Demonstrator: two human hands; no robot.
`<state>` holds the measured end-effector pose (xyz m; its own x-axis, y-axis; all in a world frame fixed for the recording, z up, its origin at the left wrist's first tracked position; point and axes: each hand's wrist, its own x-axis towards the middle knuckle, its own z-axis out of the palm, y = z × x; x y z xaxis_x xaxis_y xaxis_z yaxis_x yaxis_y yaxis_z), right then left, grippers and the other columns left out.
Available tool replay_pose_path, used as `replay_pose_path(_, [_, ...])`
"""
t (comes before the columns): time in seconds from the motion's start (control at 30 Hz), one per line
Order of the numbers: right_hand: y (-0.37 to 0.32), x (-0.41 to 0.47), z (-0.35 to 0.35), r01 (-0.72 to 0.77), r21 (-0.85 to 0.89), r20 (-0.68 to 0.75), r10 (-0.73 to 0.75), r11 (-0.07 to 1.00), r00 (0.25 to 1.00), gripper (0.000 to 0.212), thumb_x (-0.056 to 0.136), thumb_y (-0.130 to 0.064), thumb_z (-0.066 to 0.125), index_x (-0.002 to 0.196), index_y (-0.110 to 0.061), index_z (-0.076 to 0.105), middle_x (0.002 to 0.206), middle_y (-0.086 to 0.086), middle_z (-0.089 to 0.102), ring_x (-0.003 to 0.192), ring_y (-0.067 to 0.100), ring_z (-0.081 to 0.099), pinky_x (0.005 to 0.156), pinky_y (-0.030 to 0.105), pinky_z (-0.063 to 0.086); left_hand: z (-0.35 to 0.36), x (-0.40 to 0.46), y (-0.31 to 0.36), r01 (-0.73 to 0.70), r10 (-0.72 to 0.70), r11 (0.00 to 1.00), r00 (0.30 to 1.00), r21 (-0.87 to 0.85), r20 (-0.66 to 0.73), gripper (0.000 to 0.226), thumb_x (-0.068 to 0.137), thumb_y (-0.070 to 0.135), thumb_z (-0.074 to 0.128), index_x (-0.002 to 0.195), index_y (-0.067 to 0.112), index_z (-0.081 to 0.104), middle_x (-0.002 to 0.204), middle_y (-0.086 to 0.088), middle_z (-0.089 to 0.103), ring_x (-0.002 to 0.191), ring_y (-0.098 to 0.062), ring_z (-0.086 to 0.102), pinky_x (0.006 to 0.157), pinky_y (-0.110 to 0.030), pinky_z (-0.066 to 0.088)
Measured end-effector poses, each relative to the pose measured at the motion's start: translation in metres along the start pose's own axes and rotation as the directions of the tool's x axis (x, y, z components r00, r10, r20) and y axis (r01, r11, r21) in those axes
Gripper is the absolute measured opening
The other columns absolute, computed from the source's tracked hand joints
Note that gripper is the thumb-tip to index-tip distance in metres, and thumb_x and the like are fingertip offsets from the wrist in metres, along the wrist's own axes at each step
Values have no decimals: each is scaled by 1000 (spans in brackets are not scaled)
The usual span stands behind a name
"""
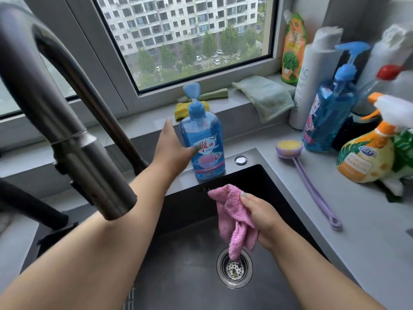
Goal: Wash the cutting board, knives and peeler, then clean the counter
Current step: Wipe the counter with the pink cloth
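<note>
The sink (pixel 290 198) basin holds no items; only the drain strainer (pixel 234 267) shows. Over it, the right hand (pixel 261 220) grips a bunched pink cloth (pixel 232 218), fingers curled round it. Further back, the left hand (pixel 172 148) reaches with fingers extended beside the blue soap bottle (pixel 203 146) on the sink's rear edge; contact cannot be confirmed. The cutting board, knives and peeler are not in view. Judgement: washing status is unknown; soaping the cloth appears imminent, and the counter (pixel 368 220) remains to be wiped.

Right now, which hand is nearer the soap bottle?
Left. The left hand is right beside the soap bottle; the right hand holds the pink cloth over the sink.
</note>
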<state>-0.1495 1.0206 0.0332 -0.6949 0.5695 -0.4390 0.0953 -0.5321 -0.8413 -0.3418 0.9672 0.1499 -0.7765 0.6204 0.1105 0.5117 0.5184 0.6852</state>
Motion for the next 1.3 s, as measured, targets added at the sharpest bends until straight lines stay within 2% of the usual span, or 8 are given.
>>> replay_pose_path(0.13, [-10,-12,-3,-157,389,110,123,908,986,45,101,-35,39,121,-2,61,104,21,67,92,31,65,87,43,52,11,-56,-9,-305,311,950,913,65,-265,47,81,8,69,124,7,51,115,-8,53,102,-18,55,92,-26,46])
replay_pose_path(0.27, [-14,-30,-12,-208,561,268,62,801,961,71,81,-54,63,124,2,61,123,28,60,117,42,57,101,60,41,36,-112,-29,-199,198,976,980,-89,-28,32,82,3,66,109,16,55,102,1,54,83,-5,58,75,-17,49])
replay_pose_path(0.4, [-17,-41,-26,-159,605,195,48,780,980,73,40,-16,96,103,0,64,96,21,69,87,33,69,84,54,54,49,-143,-49,-87,89,996,986,-25,139,26,84,9,66,107,19,58,101,5,57,81,-1,58,73,-6,41])
replay_pose_path(0.5, [-23,-53,-42,-103,577,106,51,810,993,33,73,-20,73,103,-5,66,91,16,71,83,30,69,87,52,54,54,-162,-51,-63,59,998,976,11,210,21,85,14,67,102,24,59,97,9,59,80,-1,57,72,-5,40])
replay_pose_path(0.77, [-42,-101,-94,42,492,13,-55,870,998,51,95,-48,42,94,-13,78,104,15,73,92,28,71,81,52,56,76,-209,-29,87,-41,990,927,-108,372,11,93,19,58,91,30,59,85,4,66,80,-12,67,77,-27,52])
replay_pose_path(1.0, [-60,-174,-145,447,-534,1,-529,717,849,52,74,-68,61,100,-23,69,91,-2,71,84,12,67,76,25,52,78,-229,-18,142,-46,969,908,-202,416,7,96,20,56,93,24,60,84,-5,68,64,-2,66,68,-20,52])
replay_pose_path(1.17, [-8,-204,-164,87,-954,3,-282,287,960,53,75,-69,49,108,-31,67,118,-20,62,107,0,58,91,30,46,71,-255,-30,167,-63,964,899,-205,434,10,97,20,54,94,25,61,84,0,69,73,-11,69,80,-40,57])
replay_pose_path(1.3, [65,-203,-170,-87,-996,-77,-249,-27,965,85,75,-75,7,152,-40,15,161,-15,2,148,8,-4,121,39,-1,54,-285,-50,152,-62,972,903,-180,424,11,98,23,51,95,26,61,81,3,69,74,-13,68,79,-42,57])
